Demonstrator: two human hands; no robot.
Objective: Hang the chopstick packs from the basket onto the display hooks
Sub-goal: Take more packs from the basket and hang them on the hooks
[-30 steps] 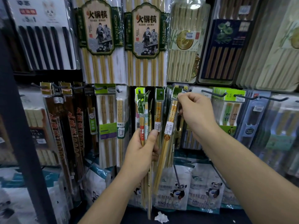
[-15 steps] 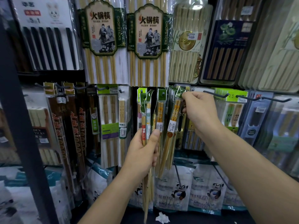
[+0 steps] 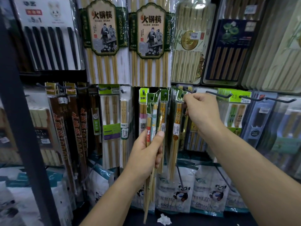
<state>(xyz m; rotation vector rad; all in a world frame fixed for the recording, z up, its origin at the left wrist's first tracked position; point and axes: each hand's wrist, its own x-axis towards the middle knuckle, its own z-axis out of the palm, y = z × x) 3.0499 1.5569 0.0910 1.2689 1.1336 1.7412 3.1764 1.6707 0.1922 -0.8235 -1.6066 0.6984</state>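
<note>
Head view: a shop wall of chopstick packs on pegs, with both forearms reaching up into it
Left hand: the left hand [image 3: 146, 149] is closed round a held bundle [image 3: 153, 118] of slim chopstick packs, fingers wrapped behind and thumb pressed flat on the front
Held bundle: upright and slightly tilted, green header cards at the top, stick ends jutting out below the hand; at least 3 packs show, but the exact count cannot be told
Right hand: the right hand [image 3: 202, 111] is up at peg height, fingers curled, pinching the green header of the hanging pack [image 3: 176, 123]
Hanging pack: hangs straight down just right of the held bundle, at the front of a dense stack of similar packs; its header sits at the display hook [image 3: 189, 90], but the hand hides whether the hole is over the wire
Dark hooks: 2 dark hooks [image 3: 218, 95] stick out to the right of the right hand
Upper row: 2 large hot pot packs [image 3: 104, 38] with green labels hang side by side above the hands; a black chopstick set [image 3: 48, 43] is to their left
Lower row: panda bags [image 3: 180, 193] hang beneath the right forearm
Bottom: a crumpled white scrap [image 3: 164, 220] lies on the dark surface below the held bundle
Left edge: a dark post [image 3: 24, 128] slants down the frame
</note>
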